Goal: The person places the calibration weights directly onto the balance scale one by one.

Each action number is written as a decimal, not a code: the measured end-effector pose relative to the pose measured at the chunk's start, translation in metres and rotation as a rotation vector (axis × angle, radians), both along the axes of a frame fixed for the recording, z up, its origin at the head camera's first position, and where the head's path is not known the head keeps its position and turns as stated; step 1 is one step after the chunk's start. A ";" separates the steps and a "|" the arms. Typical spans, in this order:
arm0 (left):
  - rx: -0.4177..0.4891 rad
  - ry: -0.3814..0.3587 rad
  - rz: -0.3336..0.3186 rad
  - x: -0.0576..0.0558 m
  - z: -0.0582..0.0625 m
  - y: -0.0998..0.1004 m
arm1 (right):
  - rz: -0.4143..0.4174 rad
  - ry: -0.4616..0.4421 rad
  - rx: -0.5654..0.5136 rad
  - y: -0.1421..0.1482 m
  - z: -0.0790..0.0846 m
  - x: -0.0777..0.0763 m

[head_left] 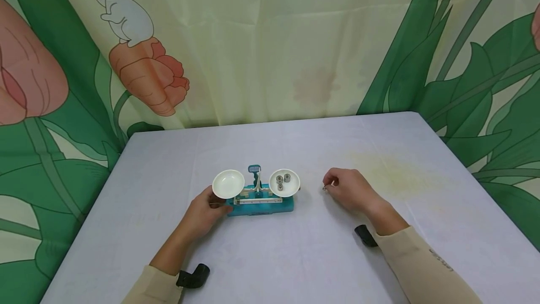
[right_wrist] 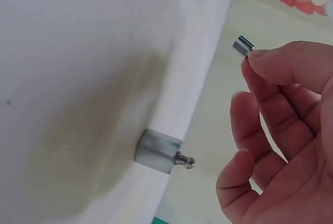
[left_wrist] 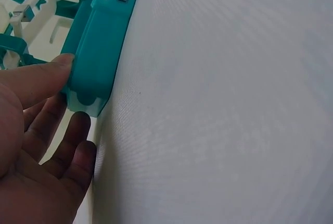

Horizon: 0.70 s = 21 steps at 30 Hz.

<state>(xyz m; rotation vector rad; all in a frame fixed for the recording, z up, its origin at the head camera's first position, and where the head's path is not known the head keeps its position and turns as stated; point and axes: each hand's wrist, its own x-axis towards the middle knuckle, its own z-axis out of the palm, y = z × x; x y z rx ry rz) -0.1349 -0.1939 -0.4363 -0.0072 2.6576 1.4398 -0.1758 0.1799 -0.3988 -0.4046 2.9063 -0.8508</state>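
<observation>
A small balance scale (head_left: 262,207) with a teal base and two white pans stands on the table. My left hand (head_left: 204,216) grips the left end of its base, thumb on one side and fingers around the other, as the left wrist view shows. The left pan (head_left: 228,184) is bare; the right pan (head_left: 291,190) carries 3 metal weights (head_left: 280,179). To the right of the scale, my right hand (head_left: 350,189) pinches a small shiny metal weight (right_wrist: 243,46) between thumb and index finger. A larger knobbed weight (right_wrist: 157,151) stands below that hand in the right wrist view.
A white cloth covers the table (head_left: 270,262). Behind it hangs a curtain (head_left: 274,50) printed with tulips, leaves and a rabbit on a carrot. Black wrist cameras (head_left: 194,276) sit on both wrists.
</observation>
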 end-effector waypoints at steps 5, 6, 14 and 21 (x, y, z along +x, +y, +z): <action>-0.001 -0.002 -0.001 0.000 0.001 0.000 | 0.010 0.031 -0.043 -0.003 0.010 0.003; -0.002 -0.003 -0.001 0.000 0.001 0.000 | 0.017 0.043 -0.048 -0.004 0.013 0.003; -0.007 -0.005 0.002 0.000 0.001 0.000 | 0.041 0.092 -0.132 -0.018 0.036 0.009; -0.013 -0.008 0.008 0.001 0.002 0.001 | 0.089 0.102 -0.205 -0.040 0.050 0.011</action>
